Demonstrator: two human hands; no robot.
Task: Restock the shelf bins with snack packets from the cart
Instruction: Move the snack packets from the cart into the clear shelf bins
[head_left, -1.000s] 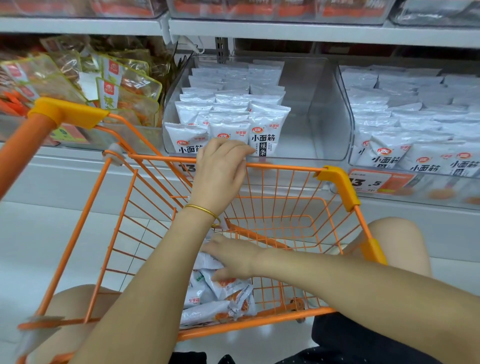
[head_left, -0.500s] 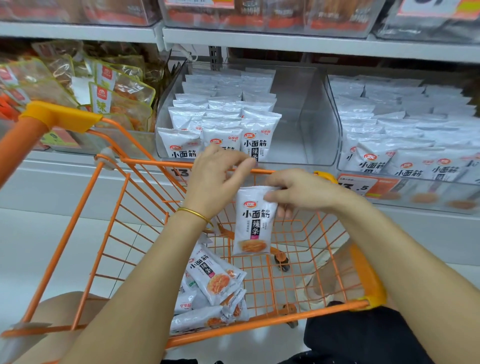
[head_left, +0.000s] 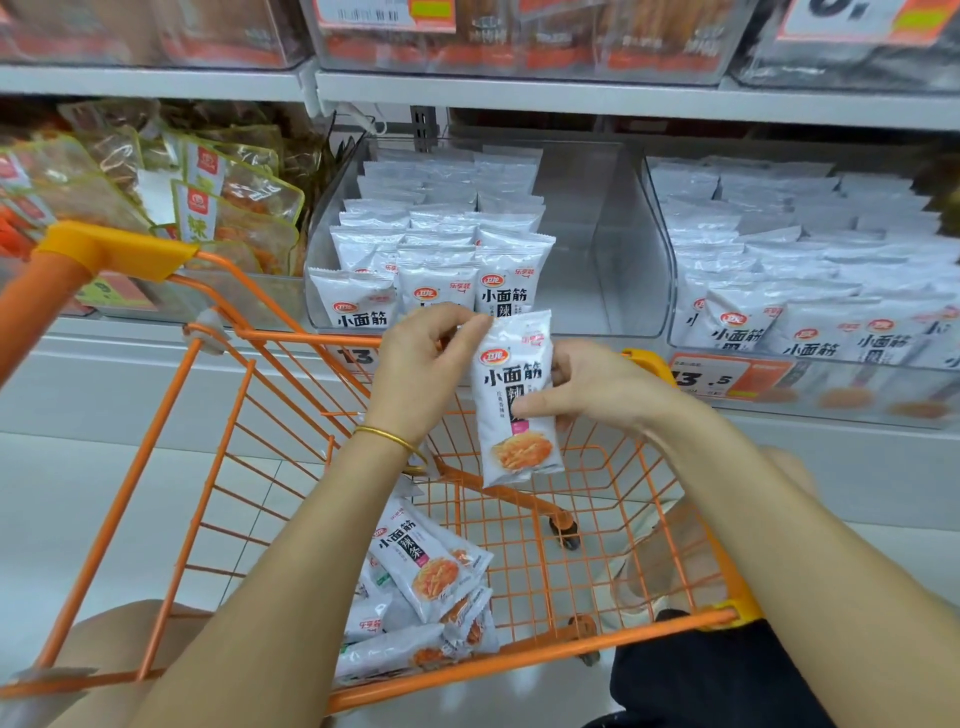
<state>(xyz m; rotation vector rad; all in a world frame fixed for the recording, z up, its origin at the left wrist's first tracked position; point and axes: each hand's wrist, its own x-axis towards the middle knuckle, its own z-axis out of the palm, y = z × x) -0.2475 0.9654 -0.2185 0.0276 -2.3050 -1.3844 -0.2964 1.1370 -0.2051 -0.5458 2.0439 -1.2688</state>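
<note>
Packets in clear film with yellow-green edges fill the far-left shelf bin. Each has a red logo, and one shows the character 辣. In front of them stands the orange wire cart, drawn up against the shelf. At the bottom of its basket lies a small heap of loose packets, white with an orange food picture. The top one reads 小面筋 and 辣条.

Behind the cart's far rail, the middle bin is clear plastic. Its left part holds upright rows of the same white packets, each with a red oval logo over 小面筋, while its right part is bare. A price tag below it shows only "13", the rest hidden by the left hand.

The left hand, a gold bangle on its wrist, pinches the top left corner of one snack packet. The packet is held upright above the basket, just in front of the middle bin. The right hand grips its right edge, with the thumb laid across the printed front and the fingers curled behind.

The right bin is packed with more white 小面筋 packets. An orange price tag on its front reads "13.5". On the upper shelf are blurred red-and-orange goods, and their labels cannot be read.
</note>
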